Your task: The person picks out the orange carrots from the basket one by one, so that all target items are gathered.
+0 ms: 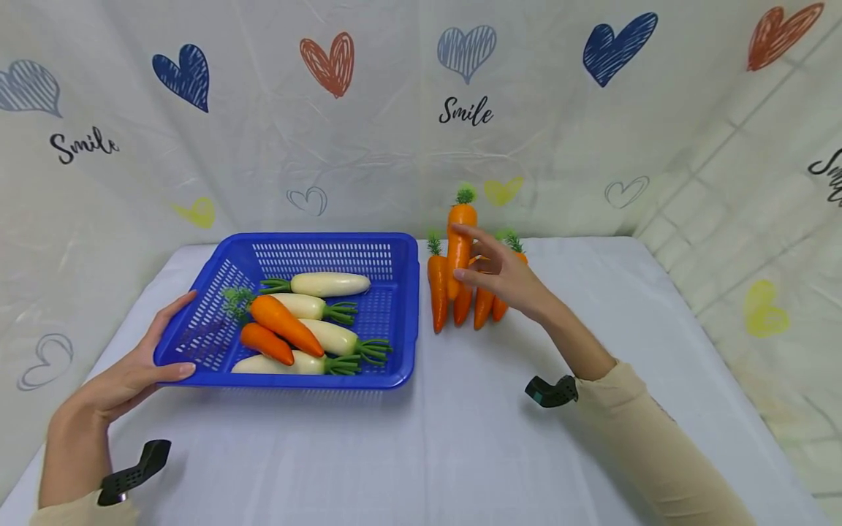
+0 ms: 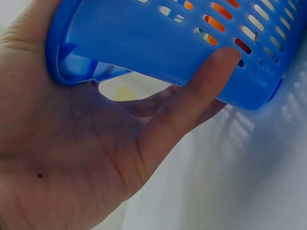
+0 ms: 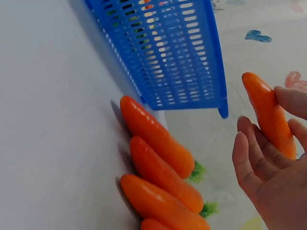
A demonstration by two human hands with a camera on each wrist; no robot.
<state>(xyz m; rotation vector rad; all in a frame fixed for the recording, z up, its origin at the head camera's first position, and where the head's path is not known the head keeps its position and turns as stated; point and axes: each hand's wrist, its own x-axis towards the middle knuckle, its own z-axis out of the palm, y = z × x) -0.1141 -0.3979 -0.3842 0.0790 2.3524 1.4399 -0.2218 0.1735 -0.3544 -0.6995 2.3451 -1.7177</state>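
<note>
My left hand (image 1: 141, 369) grips the left side of a blue plastic basket (image 1: 384, 381); in the left wrist view its thumb or finger presses the slotted wall. Inside lie several white radishes (image 1: 332, 283) with green stems, and two carrots (image 1: 284, 321) rest on top of them. My right hand (image 1: 503, 274) pinches a carrot (image 1: 463, 219) between thumb and fingers, leafy end up. That carrot is held up off the table, as the right wrist view shows. Several other carrots (image 3: 153, 139) lie in a row on the cloth below, partly covered by the hand in the head view.
A white cloth (image 1: 460, 438) covers the table. Behind it hangs a pale curtain (image 1: 395, 146) printed with hearts and "Smile". The basket's right wall stands close beside the leftmost loose carrot (image 1: 437, 292). Each wrist wears a black device (image 1: 551, 391).
</note>
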